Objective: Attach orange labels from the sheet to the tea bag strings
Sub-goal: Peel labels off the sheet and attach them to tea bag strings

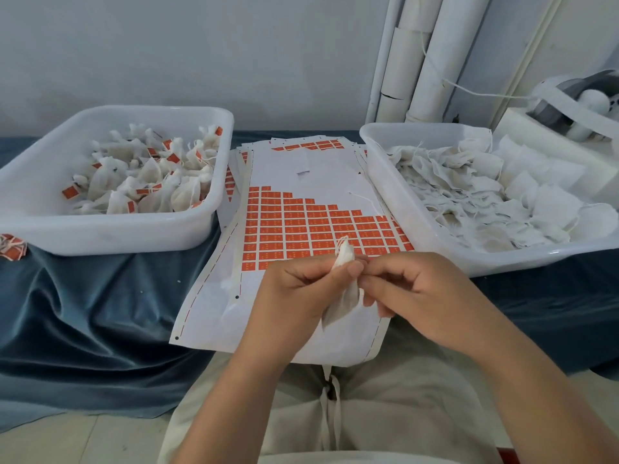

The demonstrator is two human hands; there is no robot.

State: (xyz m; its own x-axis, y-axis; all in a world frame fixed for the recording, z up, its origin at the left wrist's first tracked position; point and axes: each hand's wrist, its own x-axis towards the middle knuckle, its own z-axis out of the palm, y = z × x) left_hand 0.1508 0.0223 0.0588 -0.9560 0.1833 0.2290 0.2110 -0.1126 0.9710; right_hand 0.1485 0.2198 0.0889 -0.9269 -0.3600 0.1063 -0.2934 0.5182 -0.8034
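While the tea bag is held between both hands above the near part of the label sheet, its long axis runs roughly away from the person. The gathered, tied top points toward the orange labels and the fuller body hangs back toward the lap. The left hand pinches the bag's upper part between thumb and curled fingers. The right hand meets it from the other side with its fingertips pressed together at the bag's edge; whether they hold cloth or string cannot be told.

The nearest row of labels lies just beyond the bag's top, almost touching it in this view, and both hands are about equally near. The right fingertips look freer to reach forward. The labels carry small pale marks, too small to read.

A loose string lies on the sheet's bare backing. The left bin holds bags already tagged orange, and the right bin holds untagged ones. Both stand on a blue cloth.
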